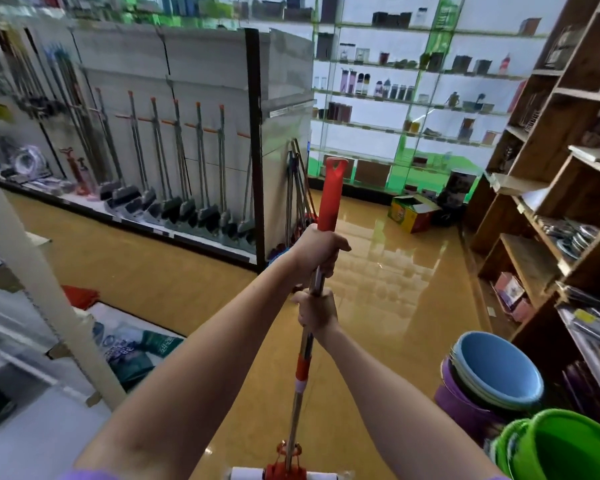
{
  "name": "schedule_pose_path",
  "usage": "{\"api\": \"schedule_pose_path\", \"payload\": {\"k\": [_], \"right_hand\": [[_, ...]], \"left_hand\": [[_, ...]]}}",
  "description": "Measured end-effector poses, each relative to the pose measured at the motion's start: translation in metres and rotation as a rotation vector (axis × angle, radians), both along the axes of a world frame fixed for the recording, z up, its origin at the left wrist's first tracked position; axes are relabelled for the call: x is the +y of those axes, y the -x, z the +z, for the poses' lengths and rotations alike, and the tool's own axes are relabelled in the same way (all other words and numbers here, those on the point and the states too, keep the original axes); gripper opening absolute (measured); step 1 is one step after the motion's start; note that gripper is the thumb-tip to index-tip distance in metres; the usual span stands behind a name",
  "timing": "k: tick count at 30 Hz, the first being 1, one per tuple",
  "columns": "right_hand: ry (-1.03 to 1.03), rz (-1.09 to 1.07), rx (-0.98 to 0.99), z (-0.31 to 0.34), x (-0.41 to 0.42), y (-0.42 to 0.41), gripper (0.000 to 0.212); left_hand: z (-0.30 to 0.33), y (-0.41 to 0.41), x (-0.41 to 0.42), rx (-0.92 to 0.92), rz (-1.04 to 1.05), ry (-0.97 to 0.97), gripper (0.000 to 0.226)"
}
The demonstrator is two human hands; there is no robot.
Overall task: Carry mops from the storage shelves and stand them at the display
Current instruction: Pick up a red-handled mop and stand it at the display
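Note:
I hold a mop (329, 199) upright in front of me; it has a red grip on top, a steel pole and a white sponge head at the bottom edge of the view. My left hand (317, 252) is closed around the pole just below the red grip. My right hand (315, 311) grips the pole lower down. Across the aisle, the display rack (201, 81) carries a row of mops (174, 188) standing against its grey back panel. More mops (298, 195) lean at the rack's right end.
Stacked buckets, blue in purple (492, 379) and green (568, 448), stand at lower right beside wooden shelves (548, 188). A cardboard box (413, 211) lies on the glossy yellow floor ahead. A white shelf post (45, 278) and packaged goods are at left.

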State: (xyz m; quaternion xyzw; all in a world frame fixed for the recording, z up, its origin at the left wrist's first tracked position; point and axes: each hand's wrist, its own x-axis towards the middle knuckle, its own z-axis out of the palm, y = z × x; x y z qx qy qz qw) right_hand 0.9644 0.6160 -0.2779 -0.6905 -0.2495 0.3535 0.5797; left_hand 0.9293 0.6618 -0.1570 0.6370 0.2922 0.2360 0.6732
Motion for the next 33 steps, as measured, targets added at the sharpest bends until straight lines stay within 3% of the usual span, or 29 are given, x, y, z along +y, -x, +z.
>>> {"api": "schedule_pose_path", "payload": {"k": [2, 7, 14, 19, 24, 30, 33], "right_hand": [[0.012, 0.001, -0.012, -0.002, 0.026, 0.002, 0.01], [-0.021, 0.008, 0.011, -0.021, 0.1, 0.006, 0.004], [-0.054, 0.156, 0.082, -0.044, 0.223, -0.016, 0.036], [-0.086, 0.269, 0.094, -0.049, 0.328, -0.037, 0.04], [-0.12, 0.319, 0.118, -0.038, 0.416, -0.062, 0.029], [-0.13, 0.354, 0.066, -0.026, 0.504, -0.088, 0.037], [-0.161, 0.399, 0.048, -0.023, 0.547, -0.094, 0.018]], "left_hand": [[-0.001, 0.002, 0.026, -0.01, 0.004, 0.0, 0.028], [-0.016, -0.001, 0.092, 0.01, 0.062, -0.004, 0.034], [-0.032, -0.018, 0.21, 0.03, 0.15, 0.004, 0.035], [-0.037, -0.038, 0.312, 0.051, 0.3, -0.008, 0.034], [-0.028, -0.061, 0.4, 0.071, 0.29, -0.024, 0.033], [-0.012, -0.083, 0.481, 0.074, 0.287, -0.05, 0.033], [-0.008, -0.085, 0.523, 0.057, 0.309, -0.061, 0.031]]}}
